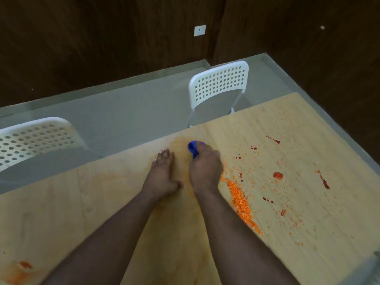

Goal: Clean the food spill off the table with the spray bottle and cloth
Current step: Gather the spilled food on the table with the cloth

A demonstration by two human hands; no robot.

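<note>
The pale wood tabletop point(298, 124) fills the lower part of the view, its far edge running diagonally up to the right. Beyond that edge stand two white perforated chairs, one on the left point(35, 138) cut off by the frame edge, one further right point(219, 83).

The food spill point(240, 200) lies mostly on the right half: a dense band of orange crumbs with its long axis running from beside the right wrist down and to the right, with scattered crumbs and dark red blotches spread beyond it. A smaller orange smear point(20, 268) sits at the lower left corner.

The left hand point(162, 173) lies palm down on the tabletop, fingers point(164, 154) straight and close together, pointing to the far edge, holding nothing. The right hand point(205, 169), just beside it, has its fingers curled round a blue cloth point(193, 148), pressing it on the tabletop. Only a small bunched part of the cloth shows past the knuckles; the rest is hidden under the hand.

At the lower right corner a grey, blurred object point(368, 270) is cut off and cannot be identified.
</note>
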